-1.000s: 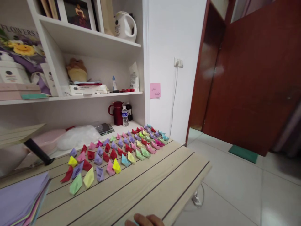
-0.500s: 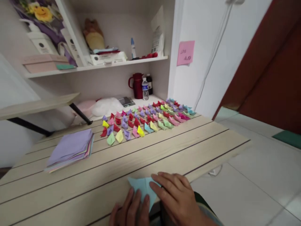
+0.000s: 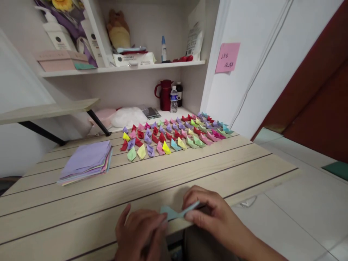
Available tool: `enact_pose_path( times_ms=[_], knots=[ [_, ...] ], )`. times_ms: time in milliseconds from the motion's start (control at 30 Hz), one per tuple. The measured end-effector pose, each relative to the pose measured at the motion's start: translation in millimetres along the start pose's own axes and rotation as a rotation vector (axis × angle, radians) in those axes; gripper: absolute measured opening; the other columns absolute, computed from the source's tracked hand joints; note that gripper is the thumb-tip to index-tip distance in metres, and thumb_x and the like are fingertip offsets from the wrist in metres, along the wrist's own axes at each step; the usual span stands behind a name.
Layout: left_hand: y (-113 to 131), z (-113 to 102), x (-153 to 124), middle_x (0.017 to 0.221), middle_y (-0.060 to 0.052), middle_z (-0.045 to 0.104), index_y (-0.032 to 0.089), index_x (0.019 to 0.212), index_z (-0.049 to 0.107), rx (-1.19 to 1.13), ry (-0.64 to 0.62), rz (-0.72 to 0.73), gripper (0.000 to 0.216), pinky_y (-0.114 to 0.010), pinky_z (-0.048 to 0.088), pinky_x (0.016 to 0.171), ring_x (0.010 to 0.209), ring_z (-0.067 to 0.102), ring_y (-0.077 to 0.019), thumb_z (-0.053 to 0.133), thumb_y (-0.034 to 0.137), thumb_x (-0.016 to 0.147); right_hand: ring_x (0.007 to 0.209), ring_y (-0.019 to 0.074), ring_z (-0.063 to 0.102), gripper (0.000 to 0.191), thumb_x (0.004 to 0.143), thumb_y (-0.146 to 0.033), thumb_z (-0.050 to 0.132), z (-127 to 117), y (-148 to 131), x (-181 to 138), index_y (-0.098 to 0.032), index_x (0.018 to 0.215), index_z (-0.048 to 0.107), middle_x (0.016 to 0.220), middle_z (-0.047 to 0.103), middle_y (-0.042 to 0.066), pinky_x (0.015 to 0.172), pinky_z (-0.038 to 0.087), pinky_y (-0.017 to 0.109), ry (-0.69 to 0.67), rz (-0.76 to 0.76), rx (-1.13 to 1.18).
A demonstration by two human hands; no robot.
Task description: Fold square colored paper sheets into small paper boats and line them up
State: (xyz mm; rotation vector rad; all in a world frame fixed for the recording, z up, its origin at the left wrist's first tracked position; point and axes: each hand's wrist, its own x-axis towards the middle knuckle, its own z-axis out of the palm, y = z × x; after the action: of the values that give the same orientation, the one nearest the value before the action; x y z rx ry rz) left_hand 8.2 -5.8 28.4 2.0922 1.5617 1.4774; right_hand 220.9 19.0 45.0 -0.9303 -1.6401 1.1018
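A light blue folded paper [image 3: 171, 213] is between my two hands at the table's near edge. One side of it stands up as a point, and a narrow flap sticks out to the right. My right hand [image 3: 208, 210] pinches that flap between thumb and fingers. My left hand [image 3: 143, 230] is closed at the paper's left end, its fingertips against it; the fingers partly hide that end and are a little blurred. Farther back, several rows of small folded paper boats [image 3: 163, 137] in many colours stand on the wooden table [image 3: 130, 192].
A stack of square paper sheets [image 3: 85, 159], purple on top, lies at the left. Behind the boats are a dark red jug [image 3: 165, 96] and a water bottle [image 3: 174, 99]. A small raised shelf [image 3: 49, 110] stands at the back left. A pink note [image 3: 227, 58] hangs on the cabinet side.
The blue paper lay flat under both hands; now it is lifted and turned partly edge-on. My right hand has gone from flat fingers to a pinch. The camera view has shifted slightly.
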Motion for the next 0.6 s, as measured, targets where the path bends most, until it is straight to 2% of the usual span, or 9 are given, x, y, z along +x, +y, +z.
enact_pose_path(
  times_ms=[33, 67, 100, 167, 267, 367, 467, 600],
  knots=[
    [-2, -1, 11, 0.079, 0.006, 0.075, 0.032, 0.084, 0.075, -0.11, -0.047, -0.188, 0.009, -0.038, 0.042, 0.103, 0.079, 0.069, -0.0161, 0.068, 0.036, 0.084, 0.073, 0.0169, 0.058, 0.024, 0.086, -0.044, 0.072, 2, -2, 11, -0.022, 0.078, 0.066, 0.076, 0.063, -0.001, 0.066, 0.043, 0.028, 0.005, 0.085, 0.118],
    [-5, 0, 21, 0.076, 0.004, 0.074, 0.028, 0.082, 0.076, -0.251, -0.107, -0.394, 0.014, -0.034, 0.05, 0.088, 0.077, 0.068, -0.0176, 0.072, 0.042, 0.08, 0.071, 0.0161, 0.056, 0.028, 0.086, -0.047, 0.072, 4, -1, 22, -0.021, 0.078, 0.065, 0.074, 0.061, -0.001, 0.065, 0.043, 0.027, 0.015, 0.15, 0.231],
    [-8, 1, 32, 0.071, 0.002, 0.073, 0.024, 0.079, 0.075, -0.417, -0.191, -0.579, 0.021, -0.029, 0.052, 0.073, 0.071, 0.066, -0.0175, 0.075, 0.046, 0.076, 0.072, 0.0157, 0.056, 0.029, 0.087, -0.048, 0.07, 7, 1, 33, -0.021, 0.081, 0.064, 0.075, 0.06, -0.001, 0.067, 0.043, 0.026, 0.034, 0.196, 0.34],
    [-16, 4, 49, 0.069, 0.001, 0.071, 0.019, 0.074, 0.074, -0.778, -0.194, -0.788, 0.026, -0.024, 0.05, 0.067, 0.068, 0.062, -0.0143, 0.082, 0.043, 0.069, 0.079, 0.0165, 0.059, 0.031, 0.088, -0.05, 0.068, 14, 8, 52, -0.02, 0.088, 0.066, 0.084, 0.064, 0.002, 0.072, 0.045, 0.027, 0.071, 0.244, 0.535],
    [-24, 7, 61, 0.076, 0.0, 0.072, 0.018, 0.078, 0.073, -0.974, -0.157, -0.825, 0.026, -0.023, 0.053, 0.075, 0.074, 0.063, -0.0125, 0.081, 0.041, 0.071, 0.082, 0.0182, 0.062, 0.036, 0.088, -0.054, 0.065, 22, 20, 67, -0.021, 0.1, 0.066, 0.097, 0.065, 0.005, 0.075, 0.048, 0.031, 0.101, 0.257, 0.685],
    [-26, 5, 63, 0.079, -0.001, 0.073, 0.017, 0.081, 0.073, -1.134, -0.16, -0.873, 0.02, -0.024, 0.055, 0.078, 0.075, 0.065, -0.0121, 0.08, 0.034, 0.075, 0.087, 0.0196, 0.062, 0.036, 0.091, -0.054, 0.062, 25, 23, 67, -0.021, 0.104, 0.068, 0.106, 0.064, 0.007, 0.077, 0.048, 0.032, 0.112, 0.24, 0.698],
    [-23, 3, 62, 0.081, -0.003, 0.074, 0.016, 0.083, 0.074, -1.311, -0.162, -0.917, 0.013, -0.024, 0.055, 0.081, 0.076, 0.067, -0.0123, 0.079, 0.026, 0.077, 0.091, 0.02, 0.06, 0.033, 0.093, -0.05, 0.062, 30, 19, 61, -0.021, 0.105, 0.07, 0.104, 0.065, 0.007, 0.081, 0.045, 0.032, 0.089, 0.239, 0.648],
    [-22, 8, 63, 0.093, -0.01, 0.076, 0.011, 0.094, 0.074, -1.365, -0.246, -0.881, 0.019, -0.029, 0.056, 0.085, 0.087, 0.07, -0.0179, 0.073, 0.027, 0.083, 0.095, 0.021, 0.058, 0.03, 0.093, -0.046, 0.064, 42, 13, 58, -0.023, 0.112, 0.067, 0.102, 0.066, 0.005, 0.086, 0.042, 0.034, 0.022, 0.235, 0.668]
  ],
)
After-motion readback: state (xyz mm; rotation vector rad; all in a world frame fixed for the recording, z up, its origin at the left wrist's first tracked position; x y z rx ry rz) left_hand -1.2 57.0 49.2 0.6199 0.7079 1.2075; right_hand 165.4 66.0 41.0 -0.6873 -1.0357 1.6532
